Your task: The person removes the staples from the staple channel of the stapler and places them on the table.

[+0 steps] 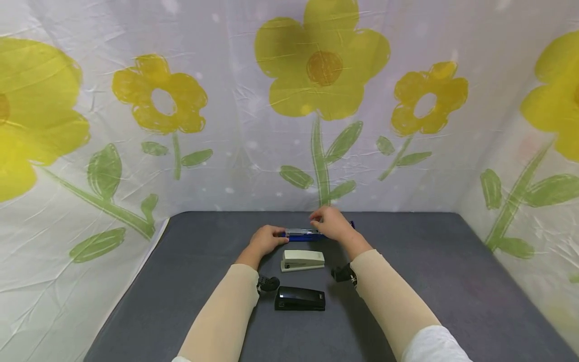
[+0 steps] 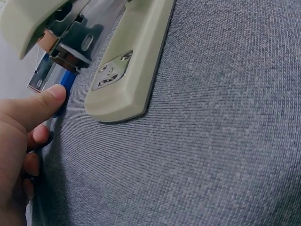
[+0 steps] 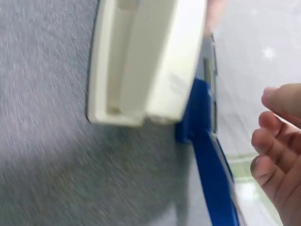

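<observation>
A blue stapler (image 1: pixel 304 238) lies at the far side of the table, its metal staple channel uncovered. The right wrist view shows its blue top cover (image 3: pixel 214 179) swung back. My left hand (image 1: pixel 267 239) pinches the stapler's left end, the thumb (image 2: pixel 54 94) on the blue base. Over the stapler's right part is my right hand (image 1: pixel 333 224), fingers loosely bent and nothing visible between them; a gap separates these fingers (image 3: pixel 265 143) from the cover in the right wrist view.
Nearer than the blue stapler sits a cream stapler (image 1: pixel 302 260), between the two forearms. A black stapler (image 1: pixel 299 298) lies closer still. The grey table (image 1: pixel 203 301) ends at a flowered curtain (image 1: pixel 249 166) behind it.
</observation>
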Motion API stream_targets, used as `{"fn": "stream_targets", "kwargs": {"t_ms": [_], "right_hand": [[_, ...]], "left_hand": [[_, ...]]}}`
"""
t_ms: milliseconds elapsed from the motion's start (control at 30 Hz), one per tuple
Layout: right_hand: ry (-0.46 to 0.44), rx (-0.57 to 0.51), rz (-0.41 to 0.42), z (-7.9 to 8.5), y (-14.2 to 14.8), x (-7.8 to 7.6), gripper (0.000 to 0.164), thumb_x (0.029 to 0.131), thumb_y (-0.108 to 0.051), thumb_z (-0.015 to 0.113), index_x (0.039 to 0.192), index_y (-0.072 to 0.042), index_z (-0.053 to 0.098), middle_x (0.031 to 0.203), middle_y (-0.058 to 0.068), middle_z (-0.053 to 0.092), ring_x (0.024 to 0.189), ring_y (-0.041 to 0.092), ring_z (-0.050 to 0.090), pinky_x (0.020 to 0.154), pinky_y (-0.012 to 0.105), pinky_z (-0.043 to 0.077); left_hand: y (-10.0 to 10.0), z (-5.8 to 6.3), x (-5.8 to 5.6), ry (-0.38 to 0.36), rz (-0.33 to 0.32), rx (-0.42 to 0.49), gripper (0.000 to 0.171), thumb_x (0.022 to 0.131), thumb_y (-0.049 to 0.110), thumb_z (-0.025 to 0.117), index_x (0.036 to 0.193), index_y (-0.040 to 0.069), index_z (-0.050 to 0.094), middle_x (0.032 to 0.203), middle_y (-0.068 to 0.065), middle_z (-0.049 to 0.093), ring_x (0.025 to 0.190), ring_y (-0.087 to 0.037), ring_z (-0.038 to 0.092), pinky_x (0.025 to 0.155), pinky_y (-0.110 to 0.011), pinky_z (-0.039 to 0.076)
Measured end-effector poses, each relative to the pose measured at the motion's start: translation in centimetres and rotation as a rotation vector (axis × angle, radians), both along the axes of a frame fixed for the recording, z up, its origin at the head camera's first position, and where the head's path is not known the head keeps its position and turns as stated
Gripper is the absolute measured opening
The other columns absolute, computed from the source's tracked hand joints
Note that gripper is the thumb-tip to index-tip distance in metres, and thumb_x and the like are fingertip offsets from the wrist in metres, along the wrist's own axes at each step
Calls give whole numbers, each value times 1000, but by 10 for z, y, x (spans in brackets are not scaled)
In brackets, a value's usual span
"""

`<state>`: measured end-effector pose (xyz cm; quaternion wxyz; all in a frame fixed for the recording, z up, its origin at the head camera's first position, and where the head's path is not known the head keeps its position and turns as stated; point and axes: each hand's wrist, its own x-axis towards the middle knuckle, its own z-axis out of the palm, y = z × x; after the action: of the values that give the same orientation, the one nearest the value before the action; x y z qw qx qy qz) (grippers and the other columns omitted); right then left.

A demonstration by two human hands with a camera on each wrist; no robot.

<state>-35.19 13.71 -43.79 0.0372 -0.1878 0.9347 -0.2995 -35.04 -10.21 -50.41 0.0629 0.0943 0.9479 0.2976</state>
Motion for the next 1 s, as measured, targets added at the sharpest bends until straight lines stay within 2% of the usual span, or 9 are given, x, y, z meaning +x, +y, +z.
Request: {"fn": "stream_targets", "kwargs": {"t_ms": [200, 367, 500, 567, 733, 1000], "right_hand": [[-63, -27, -32, -15, -12, 2, 24, 103, -18, 64, 120, -4, 74, 105, 6, 72, 94, 22, 68, 84, 41, 54], [-63, 26, -87, -23, -18, 4, 21, 102, -20, 66, 110, -6, 79, 107, 9, 74, 95, 25, 69, 83, 42, 55], [-70, 54, -119, -27, -21, 6, 20, 101, -18, 67, 108, -5, 80, 111, 11, 74, 98, 28, 70, 83, 43, 56], [-73, 54, -138, -28, -22, 7, 20, 101, -18, 67, 108, -5, 80, 112, 11, 74, 100, 29, 70, 83, 43, 56], [-82, 25, -195, -30, -24, 8, 18, 99, -17, 68, 104, -6, 81, 109, 11, 75, 99, 29, 70, 82, 43, 56], [-128, -74, -270, -30, -28, 9, 16, 97, -20, 73, 100, -7, 81, 100, 8, 75, 95, 28, 70, 82, 44, 56]], "left_hand": [[0, -2, 0, 5, 7, -4, 46, 97, 35, 72, 139, 18, 67, 116, -6, 70, 105, -25, 64, 90, -46, 49], [0, -1, 1, 7, 13, 4, 46, 97, 35, 73, 139, 17, 66, 109, -5, 70, 95, -23, 62, 85, -44, 48], [0, -2, 1, 10, 12, 1, 47, 97, 36, 73, 139, 17, 66, 113, -4, 71, 94, -21, 62, 82, -42, 48], [0, -3, 1, 9, 7, -9, 47, 97, 36, 72, 140, 18, 66, 108, -3, 71, 90, -19, 61, 79, -40, 47], [0, -4, 1, 6, -1, -4, 47, 98, 36, 72, 140, 18, 65, 84, 1, 64, 72, -17, 54, 68, -35, 41], [-1, -1, 2, 12, 3, 12, 47, 97, 35, 72, 140, 17, 66, 83, 3, 63, 70, -16, 52, 67, -33, 39]]}}
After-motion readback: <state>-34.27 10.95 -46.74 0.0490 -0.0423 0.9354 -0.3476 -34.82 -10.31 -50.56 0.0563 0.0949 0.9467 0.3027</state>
